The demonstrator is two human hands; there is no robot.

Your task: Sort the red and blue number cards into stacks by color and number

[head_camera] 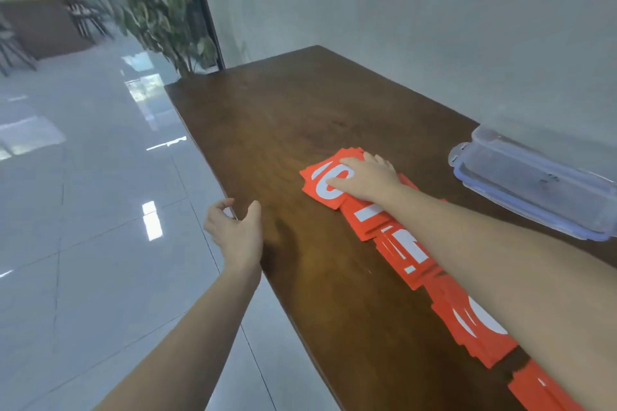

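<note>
The table (300, 117), a long dark wooden top, carries everything in view. Its left long edge runs beside a glossy tiled floor (83, 210); its right long edge runs along a grey wall (434, 27).

A clear plastic container (534, 190) with a blue-trimmed rim lies near the right edge, well apart from the cards. Count: one.

The red number cards (417, 253) lie in an overlapping row down the middle of the table, running from mid-length toward the near end. Four clusters are distinguishable; the exact card count cannot be told, since the cards overlap and the right forearm covers part of the row. Blue cards in view: none.

The right hand (367, 182) rests flat on the farthest red stack (325, 182), fingers straight and pressed down on the top card, which shows a large white numeral. The left hand (235, 232) hovers at the left edge of the table, fingers loosely curled, holding nothing. Hands: two.

Step in hand, as judged: squaring or seating a card on the farthest red stack. Red sorting appears well advanced.

The next move probably calls for lifting the right hand straight up, so that the top card does not slide, then locating the remaining unsorted cards, which lie outside this view.
</note>
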